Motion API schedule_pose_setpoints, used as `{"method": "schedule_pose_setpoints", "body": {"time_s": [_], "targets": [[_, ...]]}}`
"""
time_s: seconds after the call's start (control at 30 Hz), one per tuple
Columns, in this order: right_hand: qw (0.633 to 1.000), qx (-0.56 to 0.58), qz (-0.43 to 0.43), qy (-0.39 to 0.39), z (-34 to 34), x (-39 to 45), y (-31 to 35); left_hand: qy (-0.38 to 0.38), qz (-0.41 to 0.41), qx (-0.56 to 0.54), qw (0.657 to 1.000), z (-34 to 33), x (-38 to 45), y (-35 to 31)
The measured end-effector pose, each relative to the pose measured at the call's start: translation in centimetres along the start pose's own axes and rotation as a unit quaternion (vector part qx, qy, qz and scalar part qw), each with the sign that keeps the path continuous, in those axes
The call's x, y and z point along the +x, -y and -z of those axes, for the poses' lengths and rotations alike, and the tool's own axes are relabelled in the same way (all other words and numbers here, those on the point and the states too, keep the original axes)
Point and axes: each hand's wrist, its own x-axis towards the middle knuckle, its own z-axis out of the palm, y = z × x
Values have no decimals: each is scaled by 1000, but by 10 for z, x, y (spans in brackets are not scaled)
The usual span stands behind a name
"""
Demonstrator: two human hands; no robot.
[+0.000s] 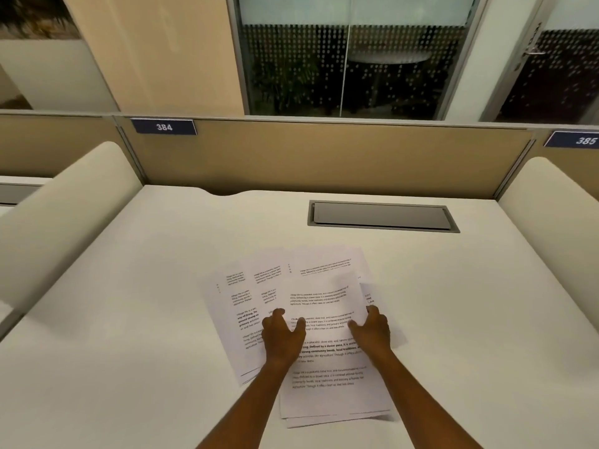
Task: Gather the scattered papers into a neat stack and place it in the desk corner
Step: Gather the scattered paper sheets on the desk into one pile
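— Where are the papers (319, 332) right now?

— Lower middle of the frame, on the white desk (129, 319), fanned into a loose overlapping pile. One sheet lies on top, roughly square to the viewer; others stick out from under it toward the upper left, and a sliver shows at its right edge. All carry printed paragraphs of text.

— And the hands?

— Both rest on the pile. The left hand (282, 333) sits at the top sheet's left edge, fingers curled loosely, thumb lying on the printed face. The right hand (372, 330) is at the sheet's right edge, fingers bent along it, thumb pointing inward over the page. Whether either is truly pinching the sheet or only pressing on it, I can't tell.

— How far is the pile from the desk corners?

— Well apart from both far corners. Beyond the pile, upper right of it, a grey cable hatch (382, 216) is set into the desktop. Behind that runs a tan partition (324, 157) with a blue number plate (164, 127) reading 384 at the upper left.
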Motion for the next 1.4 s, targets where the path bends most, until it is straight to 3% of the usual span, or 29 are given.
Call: {"method": "schedule_pose_setpoints", "body": {"time_s": [0.17,0.57,0.87,1.1,1.27,1.4], "targets": [[999,-29,-25,-3,-5,1,6,17,8,-30,999,4,6,-1],[993,99,-56,-5,-7,-5,17,28,31,-75,996,13,21,-1],[962,245,-89,77,-11,-8,23,69,20,-138,988,23,33,-2],[985,153,-77,21,-4,-14,21,87,101,-142,981,36,43,3],[992,106,-70,-4,1,-24,21,98,76,-81,989,39,49,7],[991,110,-69,-21,5,-25,26,126,59,-102,985,33,54,3]]}}
